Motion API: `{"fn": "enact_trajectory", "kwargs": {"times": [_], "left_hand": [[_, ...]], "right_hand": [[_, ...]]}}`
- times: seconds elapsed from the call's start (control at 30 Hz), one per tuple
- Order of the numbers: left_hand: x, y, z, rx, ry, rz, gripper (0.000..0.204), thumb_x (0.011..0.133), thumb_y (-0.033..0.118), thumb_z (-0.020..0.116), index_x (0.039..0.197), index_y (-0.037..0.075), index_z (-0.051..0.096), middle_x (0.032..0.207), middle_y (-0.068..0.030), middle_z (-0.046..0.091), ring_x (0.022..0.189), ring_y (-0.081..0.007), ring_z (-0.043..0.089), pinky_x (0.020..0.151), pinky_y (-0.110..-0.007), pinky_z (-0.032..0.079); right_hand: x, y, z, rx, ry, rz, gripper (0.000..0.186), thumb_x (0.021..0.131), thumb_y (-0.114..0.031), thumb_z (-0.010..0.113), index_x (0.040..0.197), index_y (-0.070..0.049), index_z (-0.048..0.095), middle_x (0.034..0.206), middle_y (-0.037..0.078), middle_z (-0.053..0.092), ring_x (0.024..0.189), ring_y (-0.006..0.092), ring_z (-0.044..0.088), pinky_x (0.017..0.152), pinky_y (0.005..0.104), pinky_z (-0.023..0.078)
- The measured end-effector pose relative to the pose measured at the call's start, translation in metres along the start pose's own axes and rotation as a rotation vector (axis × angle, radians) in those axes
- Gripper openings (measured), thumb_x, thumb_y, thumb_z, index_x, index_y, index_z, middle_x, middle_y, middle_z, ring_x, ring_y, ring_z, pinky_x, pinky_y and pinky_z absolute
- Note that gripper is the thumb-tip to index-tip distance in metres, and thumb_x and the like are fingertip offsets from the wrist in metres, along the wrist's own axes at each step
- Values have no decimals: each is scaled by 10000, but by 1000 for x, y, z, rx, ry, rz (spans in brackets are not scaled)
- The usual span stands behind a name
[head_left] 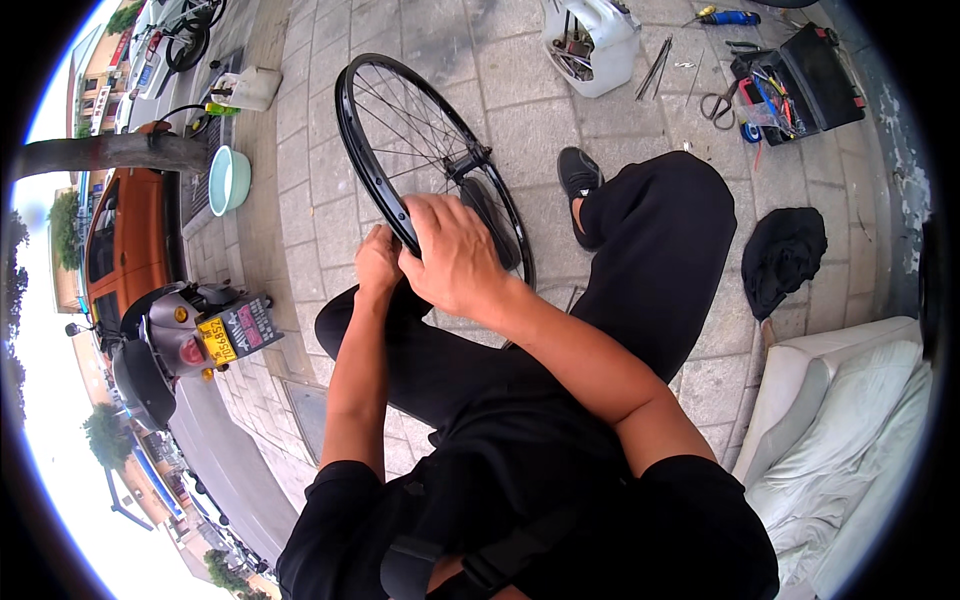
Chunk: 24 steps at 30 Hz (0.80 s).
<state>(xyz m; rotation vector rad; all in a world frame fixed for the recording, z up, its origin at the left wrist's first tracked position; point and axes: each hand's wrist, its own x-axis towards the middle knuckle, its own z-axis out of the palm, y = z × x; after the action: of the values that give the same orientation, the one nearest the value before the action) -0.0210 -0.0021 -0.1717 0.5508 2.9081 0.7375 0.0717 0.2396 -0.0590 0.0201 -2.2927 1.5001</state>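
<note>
A black spoked bicycle wheel (pixel 366 165) without a tyre stands tilted between my legs, its rim nearest me. My right hand (pixel 455 252) lies over the near part of the rim, fingers closed round it. Against the outer side of the same stretch, my left hand (pixel 377 260) is closed, its fingertips pressed at the rim's edge. Both hands nearly touch each other. What the fingertips do behind the rim is hidden. The wheel's hub (pixel 468 165) and thin spokes show beyond my right hand.
A cut white jug (pixel 610 50) holding metal parts stands ahead, near loose spokes (pixel 655 68). Scissors (pixel 718 108) and an open black toolbox (pixel 825 85) lie far right, with a black cloth (pixel 785 262) closer. A pale green basin (pixel 230 180) and parked scooter (pixel 185 340) are left; a covered seat (pixel 840 410) is right.
</note>
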Motion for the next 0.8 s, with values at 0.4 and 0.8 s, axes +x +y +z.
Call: {"fn": "enact_trajectory", "kwargs": {"times": [0.4, 0.8], "left_hand": [[-20, 42, -50, 19, -5, -79, 188, 909, 173, 724, 971, -4, 706, 924, -194, 700, 831, -370, 704, 736, -458, 555], [-49, 106, -48, -511, -1, -309, 108, 976, 84, 729, 958, -9, 676, 890, -6, 707, 816, -68, 604, 722, -280, 530]], "right_hand": [[-5, -6, 4, -25, -61, -38, 525, 880, -167, 712, 1335, 15, 526, 1317, 202, 632, 1214, 395, 598, 1044, 501, 481], [-11, -11, 14, 19, 27, 18, 569, 865, -169, 699, 1360, 51, 523, 1332, 237, 596, 1262, 408, 552, 1097, 508, 452]]}}
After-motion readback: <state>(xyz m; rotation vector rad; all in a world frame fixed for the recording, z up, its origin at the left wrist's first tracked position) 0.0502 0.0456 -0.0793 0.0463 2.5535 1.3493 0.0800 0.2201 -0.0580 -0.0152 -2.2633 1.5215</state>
